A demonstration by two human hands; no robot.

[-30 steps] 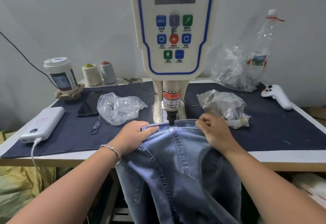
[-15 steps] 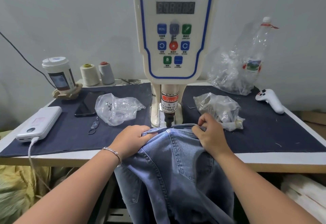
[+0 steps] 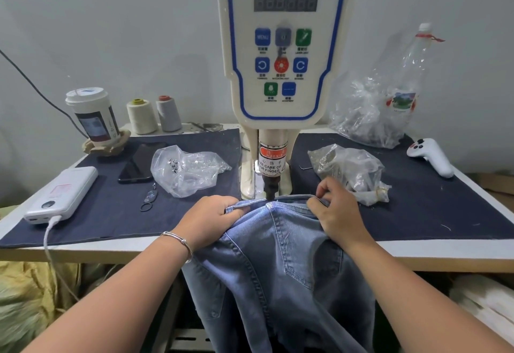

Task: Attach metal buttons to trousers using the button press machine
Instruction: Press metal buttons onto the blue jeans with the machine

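Blue denim trousers [image 3: 281, 263] hang over the table's front edge, their waistband lying under the dark punch [image 3: 271, 188] of the white servo button machine [image 3: 283, 46]. My left hand [image 3: 211, 220] grips the waistband to the left of the punch. My right hand [image 3: 335, 212] pinches the waistband's edge to the right of it. A small metal rivet shows at the pocket corner just below the punch. A clear bag of metal buttons [image 3: 189, 170] lies left of the machine, and a second bag [image 3: 347, 169] lies right of it.
A dark cloth [image 3: 434, 213] covers the table. On the left are a power bank [image 3: 62, 195] with a cable, a phone [image 3: 141, 162], a cup [image 3: 93, 117], two thread cones [image 3: 154, 115] and a key ring. On the right are a white controller [image 3: 431, 156] and crumpled plastic with a bottle [image 3: 389, 102].
The view has tilted slightly downward. Both hands stay on the waistband at the punch; my right thumb and fingers have shifted a little along its edge.
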